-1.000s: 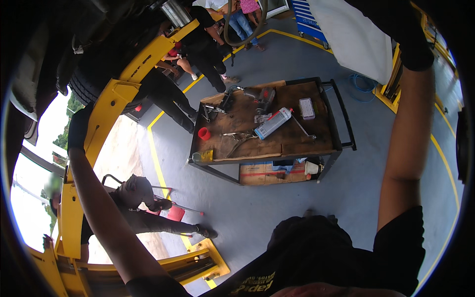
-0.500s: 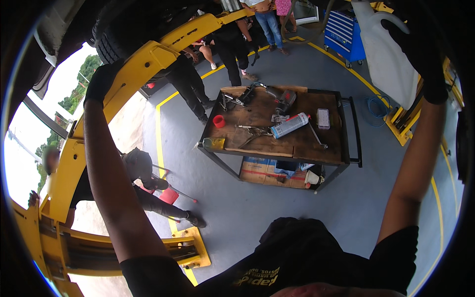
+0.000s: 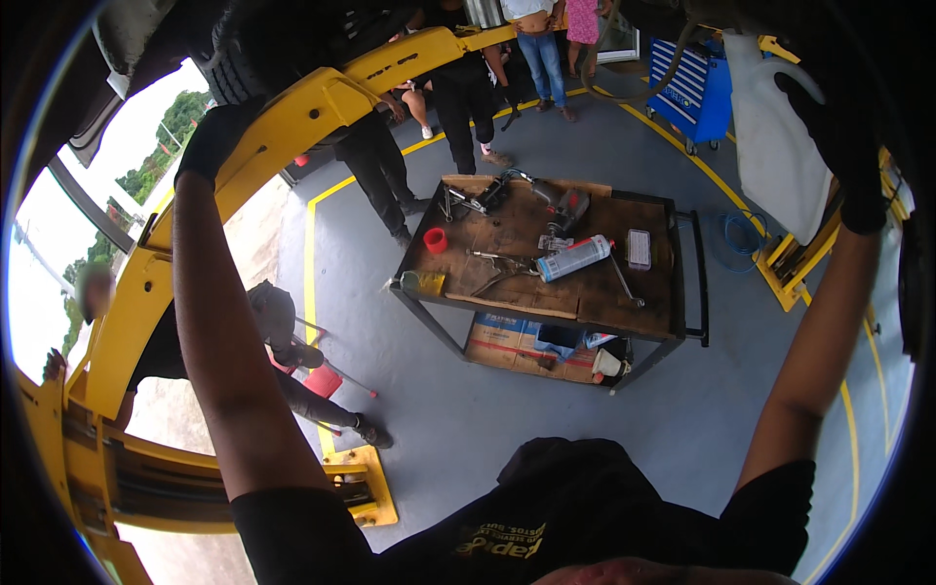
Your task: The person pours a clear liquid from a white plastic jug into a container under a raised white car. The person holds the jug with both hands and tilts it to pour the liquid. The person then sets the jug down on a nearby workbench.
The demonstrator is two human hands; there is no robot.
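Both my arms are raised, with dark gloves on the hands. My left hand (image 3: 216, 141) is up against the yellow lift arm (image 3: 302, 117), close below a dark tyre (image 3: 227, 63); its fingers blend into the dark underside of the raised vehicle. My right hand (image 3: 846, 146) is at the right, beside a white plastic container (image 3: 768, 146). One stretched digit of it shows against the container's upper edge. The rest of its fingers are lost in shadow, so I cannot tell whether it grips anything.
A black-framed cart (image 3: 468, 341) stands ahead, carrying a spray can (image 3: 575, 258), an impact wrench (image 3: 564, 207), a wrench (image 3: 626, 283) and a red cup (image 3: 435, 240). Behind it are a blue tool cabinet (image 3: 688, 93) and several people. Someone sits at the left near the yellow lift post (image 3: 88, 458).
The view has shifted slightly, so the cart and tool cabinet sit a little lower. Both hands stay raised in nearly the same places.
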